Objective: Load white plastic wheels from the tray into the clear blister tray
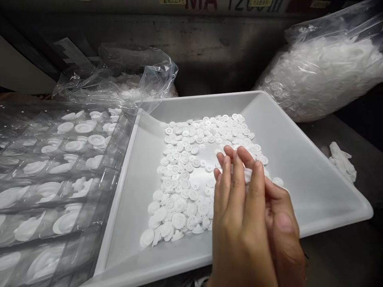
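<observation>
My left hand [243, 223] and my right hand [283, 235] are pressed together over the right part of a white tray [287, 151]. The left hand shows its back, fingers lying long against the right hand. A bit of a white plastic piece [247, 174] peeks out between them; how many pieces they enclose is hidden. Small round white plastic gears [179, 205] lie scattered over the tray floor, thickest toward the left and near side. The hands cover part of the pile.
Left of the tray stands a clear compartment tray [89, 191] with white gears in its pockets. An open plastic bag [143, 83] sits behind it. A full bag of white parts [323, 75] stands at the back right, and a crumpled white cloth or glove [342, 161] lies right of the tray.
</observation>
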Tool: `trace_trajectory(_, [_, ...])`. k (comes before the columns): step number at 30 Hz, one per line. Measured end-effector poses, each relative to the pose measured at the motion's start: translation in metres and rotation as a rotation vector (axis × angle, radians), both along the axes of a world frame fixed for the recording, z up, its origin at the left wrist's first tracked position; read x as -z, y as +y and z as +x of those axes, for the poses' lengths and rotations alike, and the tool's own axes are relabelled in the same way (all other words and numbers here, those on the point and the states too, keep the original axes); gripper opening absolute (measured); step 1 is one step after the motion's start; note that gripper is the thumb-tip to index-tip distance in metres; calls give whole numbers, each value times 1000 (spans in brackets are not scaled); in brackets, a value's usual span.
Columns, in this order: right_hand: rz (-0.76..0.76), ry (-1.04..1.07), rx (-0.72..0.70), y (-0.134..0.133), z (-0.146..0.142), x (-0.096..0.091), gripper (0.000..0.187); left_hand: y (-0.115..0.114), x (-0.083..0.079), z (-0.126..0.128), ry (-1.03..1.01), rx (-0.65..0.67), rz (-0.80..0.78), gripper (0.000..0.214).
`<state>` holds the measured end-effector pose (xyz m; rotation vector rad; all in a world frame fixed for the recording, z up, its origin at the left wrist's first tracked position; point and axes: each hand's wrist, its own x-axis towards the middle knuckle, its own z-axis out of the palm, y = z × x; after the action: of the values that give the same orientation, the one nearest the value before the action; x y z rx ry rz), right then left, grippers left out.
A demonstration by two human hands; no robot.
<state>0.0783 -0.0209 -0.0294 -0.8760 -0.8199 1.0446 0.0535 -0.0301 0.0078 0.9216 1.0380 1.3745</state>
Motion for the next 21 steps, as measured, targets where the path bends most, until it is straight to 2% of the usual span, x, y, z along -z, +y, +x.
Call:
trace_trajectory(2, [-39, 118, 57, 4, -5, -6, 53, -2, 1, 0, 62, -20, 105, 39])
trace_trajectory(3, [-67, 164, 83, 7, -4, -8, 52, -3, 1, -1, 33, -41, 107, 42])
trace_trajectory(6, [-108, 406, 88, 15, 4, -11, 44, -1, 1, -7, -194, -135, 17, 48])
trace_trajectory(9, [-117, 709, 52, 15, 8, -9, 37, 3, 3, -13, -308, -212, 13, 50])
trace_trajectory(13, [-45, 804, -1, 10, 7, -6, 37, 6, 9, -18, -329, -225, -19, 52])
trace_trajectory(17, [-32, 895, -34, 10, 7, -8, 33, 7, 14, -20, -393, -156, -175, 46])
trace_trajectory(21, [-92, 939, -12, 10, 10, -10, 30, 7, 6, -19, -510, -153, -357, 41])
